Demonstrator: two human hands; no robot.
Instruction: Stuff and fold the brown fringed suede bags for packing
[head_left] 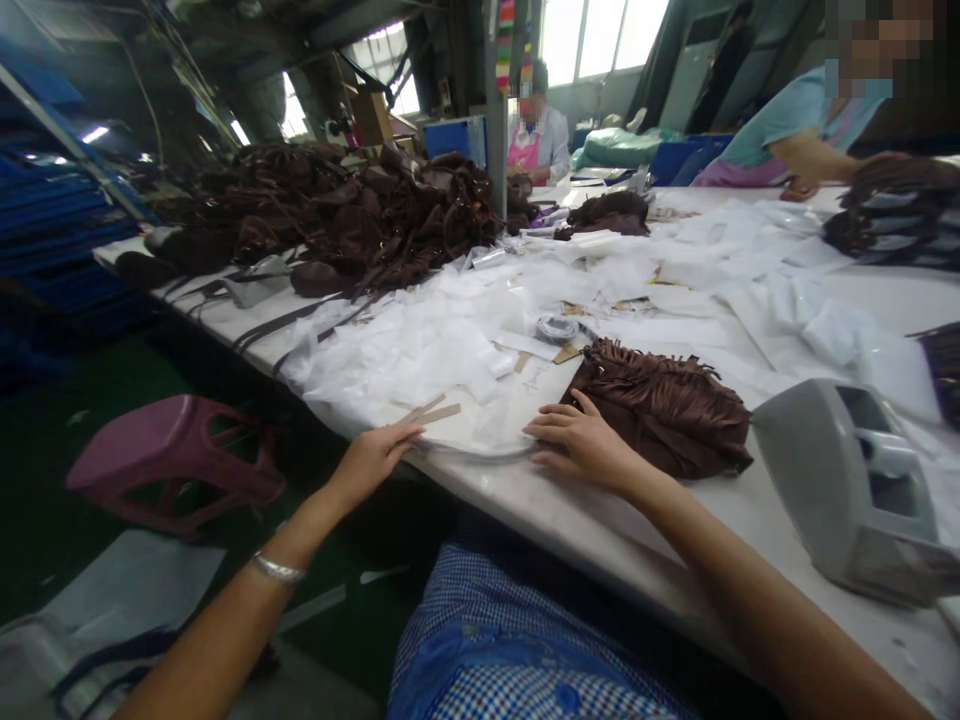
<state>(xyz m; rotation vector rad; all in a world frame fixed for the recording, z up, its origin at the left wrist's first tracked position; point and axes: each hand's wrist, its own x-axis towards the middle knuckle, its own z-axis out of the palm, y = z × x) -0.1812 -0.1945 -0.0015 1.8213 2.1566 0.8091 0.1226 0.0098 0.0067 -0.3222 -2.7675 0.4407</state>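
A fringed brown bag (667, 415) lies with its long axis roughly along the table's near edge (540, 500); the right hand (581, 440) spreads palm-down at its left end, the left hand (381, 458) curls at that edge, hold unclear.

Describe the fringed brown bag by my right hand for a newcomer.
Find the white table, then the grey device at its near right. Left of it, by the right hand, lies the fringed brown bag: dark and shaggy, unlike the pale sheets behind.
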